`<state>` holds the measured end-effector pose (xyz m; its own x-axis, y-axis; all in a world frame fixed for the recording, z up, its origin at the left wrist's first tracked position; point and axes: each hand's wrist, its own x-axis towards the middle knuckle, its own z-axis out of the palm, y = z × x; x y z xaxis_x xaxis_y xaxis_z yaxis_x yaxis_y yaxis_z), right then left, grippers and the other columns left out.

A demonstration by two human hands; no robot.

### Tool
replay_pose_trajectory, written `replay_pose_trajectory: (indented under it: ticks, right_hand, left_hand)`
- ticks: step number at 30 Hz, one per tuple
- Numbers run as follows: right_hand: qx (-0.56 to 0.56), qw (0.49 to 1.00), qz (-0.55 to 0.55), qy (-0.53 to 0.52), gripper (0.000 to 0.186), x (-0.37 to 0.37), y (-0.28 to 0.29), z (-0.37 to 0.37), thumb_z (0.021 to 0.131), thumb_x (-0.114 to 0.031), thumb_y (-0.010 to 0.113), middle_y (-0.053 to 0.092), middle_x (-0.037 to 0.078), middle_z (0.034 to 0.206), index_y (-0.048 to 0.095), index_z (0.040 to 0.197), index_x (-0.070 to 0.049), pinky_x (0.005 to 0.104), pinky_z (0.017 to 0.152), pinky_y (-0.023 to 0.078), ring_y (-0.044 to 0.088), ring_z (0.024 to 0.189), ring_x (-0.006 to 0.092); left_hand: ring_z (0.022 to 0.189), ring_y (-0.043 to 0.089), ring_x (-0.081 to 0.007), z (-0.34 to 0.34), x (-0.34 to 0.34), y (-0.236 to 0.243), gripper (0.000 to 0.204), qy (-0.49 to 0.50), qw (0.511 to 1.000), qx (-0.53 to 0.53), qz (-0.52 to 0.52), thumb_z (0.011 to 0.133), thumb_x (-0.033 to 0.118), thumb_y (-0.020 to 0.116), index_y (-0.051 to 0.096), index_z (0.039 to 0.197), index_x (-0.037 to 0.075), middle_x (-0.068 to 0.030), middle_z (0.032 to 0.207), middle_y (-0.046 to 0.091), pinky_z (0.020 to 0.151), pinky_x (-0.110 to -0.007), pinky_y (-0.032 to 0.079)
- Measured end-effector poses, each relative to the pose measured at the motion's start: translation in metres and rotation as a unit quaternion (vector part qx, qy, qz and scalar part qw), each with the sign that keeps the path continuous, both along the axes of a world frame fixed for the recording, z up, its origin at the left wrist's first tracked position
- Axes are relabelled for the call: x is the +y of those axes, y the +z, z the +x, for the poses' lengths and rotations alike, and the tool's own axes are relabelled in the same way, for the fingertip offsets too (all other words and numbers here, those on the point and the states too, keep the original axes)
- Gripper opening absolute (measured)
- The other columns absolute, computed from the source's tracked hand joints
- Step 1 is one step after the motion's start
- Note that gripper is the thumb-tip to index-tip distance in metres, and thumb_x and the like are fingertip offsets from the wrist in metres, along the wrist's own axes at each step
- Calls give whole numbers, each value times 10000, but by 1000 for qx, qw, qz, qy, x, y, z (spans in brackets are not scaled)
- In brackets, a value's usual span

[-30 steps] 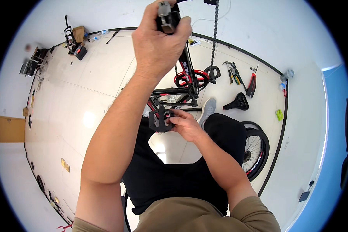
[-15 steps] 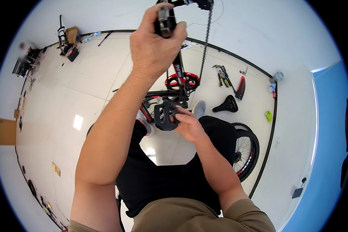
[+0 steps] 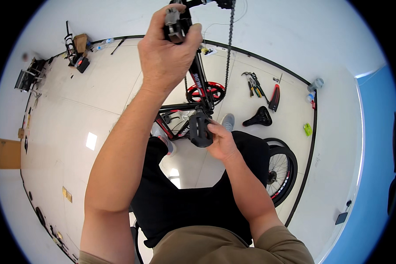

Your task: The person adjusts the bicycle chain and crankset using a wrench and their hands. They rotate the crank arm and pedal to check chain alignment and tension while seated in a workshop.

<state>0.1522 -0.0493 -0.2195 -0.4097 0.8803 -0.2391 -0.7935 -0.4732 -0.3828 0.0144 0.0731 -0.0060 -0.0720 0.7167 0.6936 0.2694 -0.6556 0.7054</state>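
1. Pale, glossy tiles with thin joints covered the floor (image 3: 97, 83).
2. A dark strip (image 3: 310, 159) edged it, below white walls (image 3: 295, 39).
3. A blue surface (image 3: 378, 132) rose at right.
4. A brown panel (image 3: 6, 153) stood far left.
5. Bright light patches (image 3: 91, 141) gleamed on the tiles.

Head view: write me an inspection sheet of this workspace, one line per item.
Surface: pale tiled floor, light reflecting off it.
Job's things: black-and-red bicycle frame, red chainring, hanging chain, black pedal.
Clutter: saddle, hand tools and wheel on the floor to the right; cardboard box at upper left.
Grips: left grip clasps a dark bicycle part; right grip holds the pedal by its right side.
Cables: thin pale line near the chain, possibly a cable; ends unclear.
Surroundings: white wall beyond; blue surface at far right.
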Motion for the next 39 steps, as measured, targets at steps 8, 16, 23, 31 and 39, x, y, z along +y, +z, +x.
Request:
replay_pose_trajectory:
  ticks: [8,16,23,31,39]
  right_hand:
    - [29,995,-81,-41,474,-4,-4,-13,994,-399,571,676,119,1152,579,1325,-60,507,923,524,650,1011,252]
    - [-392,914,-20,100,332,-22,-28,-71,967,-157,609,681,91,971,602,1264,-8,327,776,546,639,800,157]
    - [-482,846,214,76,387,-33,-5,-119,917,-89,646,680,88,914,576,1281,23,316,744,526,636,788,154]
    - [-470,860,80,-180,714,70,-19,-135,907,-31,541,656,113,832,230,1538,85,322,773,525,636,775,185]
    - [-376,899,47,-218,800,113,-5,-135,857,68,505,642,128,946,190,1588,-12,277,561,554,665,688,173]
  left_hand:
    - [600,537,-42,4,-7,16,357,-10,1000,-16,0,892,64,708,577,1223,29,3,708,606,540,-242,459]
    - [563,514,-89,1,-4,8,391,41,999,18,8,866,102,742,582,1222,76,-30,659,566,548,-279,466]
    - [539,552,-159,-2,-9,11,428,21,999,31,1,863,141,757,561,1241,99,-54,655,582,540,-329,479]
    - [544,580,-178,3,-1,11,411,30,999,30,8,863,158,751,579,1233,113,-63,657,600,548,-335,482]
    - [591,503,-56,2,-9,17,397,4,998,9,-58,868,88,743,574,1226,76,1,682,562,542,-258,440]
